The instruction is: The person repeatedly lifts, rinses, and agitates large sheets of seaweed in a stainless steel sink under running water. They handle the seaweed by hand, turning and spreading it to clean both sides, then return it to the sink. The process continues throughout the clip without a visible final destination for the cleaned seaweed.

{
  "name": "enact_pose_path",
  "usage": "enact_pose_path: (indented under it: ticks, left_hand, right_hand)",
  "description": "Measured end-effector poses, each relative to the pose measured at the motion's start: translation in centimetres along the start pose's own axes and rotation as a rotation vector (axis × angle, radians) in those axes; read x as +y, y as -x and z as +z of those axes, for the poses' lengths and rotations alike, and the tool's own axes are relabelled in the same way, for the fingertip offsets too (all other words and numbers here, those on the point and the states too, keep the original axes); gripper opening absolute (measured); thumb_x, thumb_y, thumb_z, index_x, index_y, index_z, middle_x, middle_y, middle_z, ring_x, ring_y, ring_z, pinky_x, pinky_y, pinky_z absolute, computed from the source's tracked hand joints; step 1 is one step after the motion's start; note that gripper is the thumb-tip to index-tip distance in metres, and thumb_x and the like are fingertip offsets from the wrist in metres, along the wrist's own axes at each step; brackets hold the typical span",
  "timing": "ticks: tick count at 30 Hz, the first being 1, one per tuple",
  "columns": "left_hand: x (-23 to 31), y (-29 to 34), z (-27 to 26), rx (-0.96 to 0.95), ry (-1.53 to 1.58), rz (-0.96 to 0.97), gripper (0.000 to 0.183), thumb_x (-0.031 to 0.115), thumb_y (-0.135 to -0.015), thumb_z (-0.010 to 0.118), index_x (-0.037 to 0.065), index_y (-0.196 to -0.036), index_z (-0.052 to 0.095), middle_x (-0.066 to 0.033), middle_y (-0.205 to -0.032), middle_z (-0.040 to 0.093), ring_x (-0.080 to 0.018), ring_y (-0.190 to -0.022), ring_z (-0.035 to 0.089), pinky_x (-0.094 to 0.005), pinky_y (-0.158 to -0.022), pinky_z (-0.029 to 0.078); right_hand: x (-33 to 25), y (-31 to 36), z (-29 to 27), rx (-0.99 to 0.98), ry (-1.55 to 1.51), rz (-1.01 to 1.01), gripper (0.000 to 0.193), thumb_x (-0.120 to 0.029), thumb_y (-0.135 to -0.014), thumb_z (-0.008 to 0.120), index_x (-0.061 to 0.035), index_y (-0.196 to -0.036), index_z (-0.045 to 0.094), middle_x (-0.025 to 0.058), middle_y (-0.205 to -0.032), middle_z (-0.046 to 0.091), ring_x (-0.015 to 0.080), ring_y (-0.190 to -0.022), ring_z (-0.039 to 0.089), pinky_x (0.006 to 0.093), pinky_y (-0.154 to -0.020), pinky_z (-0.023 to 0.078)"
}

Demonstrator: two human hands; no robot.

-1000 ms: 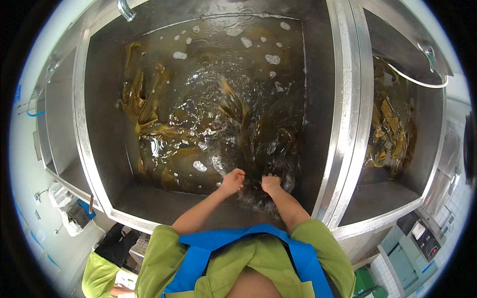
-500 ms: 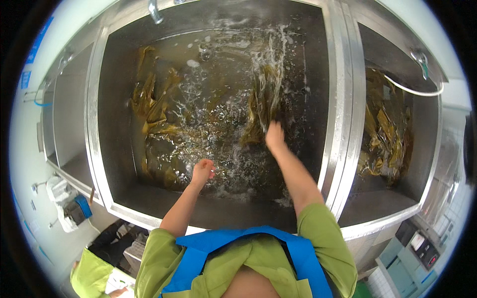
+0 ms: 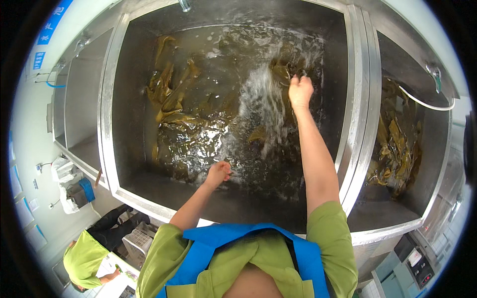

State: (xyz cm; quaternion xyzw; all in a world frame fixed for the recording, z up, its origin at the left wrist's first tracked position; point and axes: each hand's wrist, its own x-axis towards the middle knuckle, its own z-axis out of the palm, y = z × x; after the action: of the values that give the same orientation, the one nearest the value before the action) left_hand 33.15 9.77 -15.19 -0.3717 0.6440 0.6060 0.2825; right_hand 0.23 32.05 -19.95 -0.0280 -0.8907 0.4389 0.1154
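My right hand [image 3: 301,92] reaches to the far right part of a large metal sink [image 3: 238,211]. Its fingers are closed at the edge of a brown-green strip of kelp [image 3: 281,72], partly under the water. White foam and splashes break just left of that arm. Low over the water, near the front of the sink, my left hand [image 3: 219,173] is curled closed, with nothing visible in it. More kelp [image 3: 171,97] lies folded along the left side of the basin, and another piece [image 3: 257,134] shows through the churned water between the hands.
A second basin on the right holds more kelp [image 3: 397,149], with a white hose [image 3: 422,103] hanging over it. A tap [image 3: 184,5] stands at the far rim. At lower left, a person in a green shirt [image 3: 85,260] works beside a crate [image 3: 138,243].
My right hand has moved away from me and slightly right, and the kelp by it has sunk lower into the water. Foam has spread left of that arm. My left hand stays curled near the front.
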Motion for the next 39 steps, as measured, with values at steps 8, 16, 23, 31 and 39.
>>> enact_pose_path:
  ticks: [8,16,23,31,39]
  left_hand:
    - [-0.2,0.6,-0.9,0.038,-0.156,0.026,0.018,0.019,-0.084,0.056,0.002,-0.090,0.055,-0.0073,-0.072,0.060,-0.0144,-0.055,0.058,-0.0278,-0.049,0.045]
    - [9.5,4.3,7.1,-0.315,-0.768,0.827,0.080,0.024,-0.075,0.067,0.010,-0.138,0.020,-0.0178,-0.134,0.035,-0.0324,-0.123,0.037,-0.0441,-0.099,0.033]
    - [21.6,12.1,8.5,-0.938,-0.221,0.654,0.053,0.009,-0.068,0.076,0.002,-0.115,0.051,-0.0081,-0.111,0.057,-0.0121,-0.101,0.052,-0.0251,-0.084,0.044]
    - [13.8,12.0,8.5,-0.649,-0.314,0.673,0.019,0.015,-0.074,0.065,0.001,-0.085,0.056,0.0001,-0.073,0.057,-0.0081,-0.069,0.048,-0.0262,-0.062,0.040]
    - [0.7,6.1,-8.7,0.005,-0.779,0.619,0.036,0.025,-0.076,0.061,0.002,-0.104,0.058,-0.0189,-0.098,0.062,-0.0304,-0.095,0.058,-0.0352,-0.082,0.044]
  right_hand:
    - [5.4,26.3,-6.3,-1.496,0.876,0.341,0.030,-0.016,-0.084,0.051,0.0066,-0.103,0.058,0.0243,-0.114,0.050,0.0317,-0.079,0.058,0.0419,-0.086,0.045]
    - [-5.7,20.2,-14.6,-0.915,0.075,0.223,0.020,-0.010,-0.074,0.055,0.0059,-0.066,0.046,0.0200,-0.065,0.047,0.0308,-0.061,0.051,0.0420,-0.058,0.040]
    - [-27.2,14.0,-27.5,-0.461,-0.211,-0.079,0.009,-0.003,-0.068,0.054,0.0015,-0.063,0.048,-0.0004,-0.057,0.043,0.0068,-0.057,0.042,0.0245,-0.051,0.035]
    - [-38.4,12.1,-38.1,-0.096,-0.833,-0.174,0.007,0.002,-0.064,0.054,-0.0024,-0.068,0.056,0.0017,-0.062,0.053,0.0108,-0.057,0.047,0.0240,-0.057,0.040]
    - [-38.6,9.5,-45.8,0.079,-1.061,0.373,0.017,-0.015,-0.068,0.052,-0.0019,-0.076,0.059,0.0109,-0.071,0.062,0.0257,-0.060,0.060,0.0365,-0.059,0.052]
